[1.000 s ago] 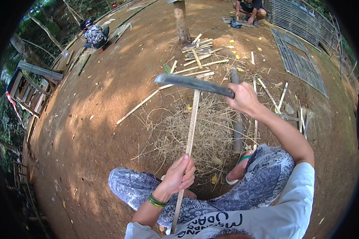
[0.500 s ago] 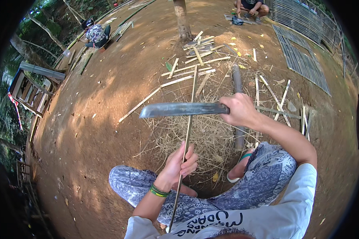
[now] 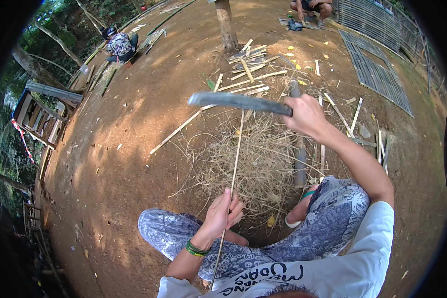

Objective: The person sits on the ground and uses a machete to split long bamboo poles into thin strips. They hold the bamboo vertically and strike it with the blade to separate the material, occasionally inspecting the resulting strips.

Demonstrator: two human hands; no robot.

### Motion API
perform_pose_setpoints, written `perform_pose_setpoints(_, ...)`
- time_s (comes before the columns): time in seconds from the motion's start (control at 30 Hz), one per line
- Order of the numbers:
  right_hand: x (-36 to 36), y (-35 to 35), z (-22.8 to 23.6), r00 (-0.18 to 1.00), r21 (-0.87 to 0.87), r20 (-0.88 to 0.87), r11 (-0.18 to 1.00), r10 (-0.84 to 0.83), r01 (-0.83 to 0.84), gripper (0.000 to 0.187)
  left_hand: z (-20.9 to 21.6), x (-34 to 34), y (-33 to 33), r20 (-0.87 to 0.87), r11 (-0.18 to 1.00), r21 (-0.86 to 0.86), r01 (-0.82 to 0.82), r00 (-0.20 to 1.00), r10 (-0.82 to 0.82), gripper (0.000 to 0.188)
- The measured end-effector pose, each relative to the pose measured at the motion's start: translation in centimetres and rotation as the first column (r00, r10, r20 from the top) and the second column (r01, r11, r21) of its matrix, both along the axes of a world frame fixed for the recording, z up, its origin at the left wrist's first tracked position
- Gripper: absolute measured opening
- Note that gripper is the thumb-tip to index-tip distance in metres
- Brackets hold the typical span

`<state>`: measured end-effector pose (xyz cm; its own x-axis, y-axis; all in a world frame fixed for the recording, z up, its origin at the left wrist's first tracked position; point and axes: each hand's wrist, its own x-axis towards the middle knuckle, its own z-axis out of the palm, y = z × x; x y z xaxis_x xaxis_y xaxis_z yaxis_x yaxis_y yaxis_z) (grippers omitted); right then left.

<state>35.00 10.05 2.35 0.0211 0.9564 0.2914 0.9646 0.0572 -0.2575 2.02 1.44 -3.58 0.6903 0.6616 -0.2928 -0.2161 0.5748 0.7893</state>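
Note:
My right hand (image 3: pixel 307 117) is closed round the handle of a machete (image 3: pixel 233 101). Its long grey blade points left and lies across the far end of a thin bamboo strip (image 3: pixel 237 161); whether the two touch, I cannot tell. With fingers curled, my left hand (image 3: pixel 223 214) grips that strip partway along, and its near end runs down past my lap. Beneath the strip, a heap of pale curled shavings (image 3: pixel 253 166) covers the ground between my legs.
Split bamboo pieces (image 3: pixel 253 62) are piled before a tree trunk (image 3: pixel 226 27). A dark pole (image 3: pixel 300 164) lies right of the shavings. Slatted bamboo panels (image 3: pixel 377 74) are at far right. Two people crouch farther off, one at left (image 3: pixel 120 45), another at the top right (image 3: pixel 310 9).
My right hand has moved the machete away from me along the strip, towards its far end, with the blade now tilted. My left hand keeps its grip, slightly lower.

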Motion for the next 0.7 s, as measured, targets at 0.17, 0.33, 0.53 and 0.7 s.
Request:
perform_pose_setpoints(0.17, 5.7, 0.4, -1.1, 0.858, -0.01, -0.492, 0.986, -0.149, 0.166, 0.03, 0.6, -1.9, -0.9, -0.264, 0.936, 0.33, 0.123, 0.964, -0.034, 0.047)
perform_pose_setpoints(0.33, 1.4, -2.3, 1.2, 0.43, -0.165, -0.898, 0.978, -0.095, -0.128, 0.048, 1.6, -1.5, 1.2, -0.548, 0.688, 0.67, 0.279, 0.811, 0.204, 0.044)
perform_pose_setpoints(0.53, 0.1, -3.0, 0.4, 0.409, -0.116, -0.912, 0.972, -0.022, -0.206, 0.036, 4.4, -2.2, 3.6, -0.64, 0.338, 0.768, 0.544, 0.643, 0.421, 0.032)
perform_pose_setpoints(0.7, 1.2, -3.0, 0.8, 0.182, 0.002, -0.983, 0.986, 0.033, -0.169, 0.03, 7.8, -2.6, 5.1, -0.607, 0.212, 0.764, 0.609, 0.568, 0.557, 0.032)
